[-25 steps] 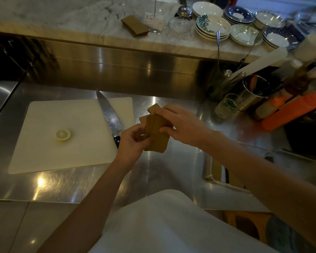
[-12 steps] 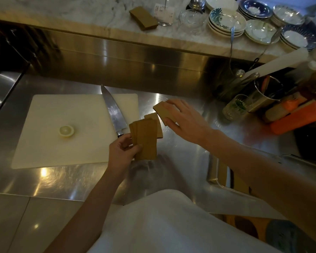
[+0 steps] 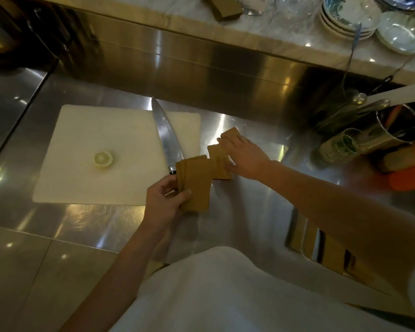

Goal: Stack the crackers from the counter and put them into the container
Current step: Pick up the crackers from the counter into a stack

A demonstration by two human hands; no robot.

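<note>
Lowered right hand (image 3: 246,156) onto two counter crackers (image 3: 219,164), fingers flat; left hand (image 3: 164,202) pinching one fanned stack (image 3: 194,183).

A fanned stack of crackers (image 3: 197,180), thin tan rectangles, stands nearly upright above the steel counter, edges slightly offset. Just beside it to the right, one cracker (image 3: 219,164) lies flat on the steel. Behind that, another cracker (image 3: 230,134) sits tilted, partly covered. Lower right, the metal container (image 3: 295,233) holds more crackers on edge, partly hidden.
</note>
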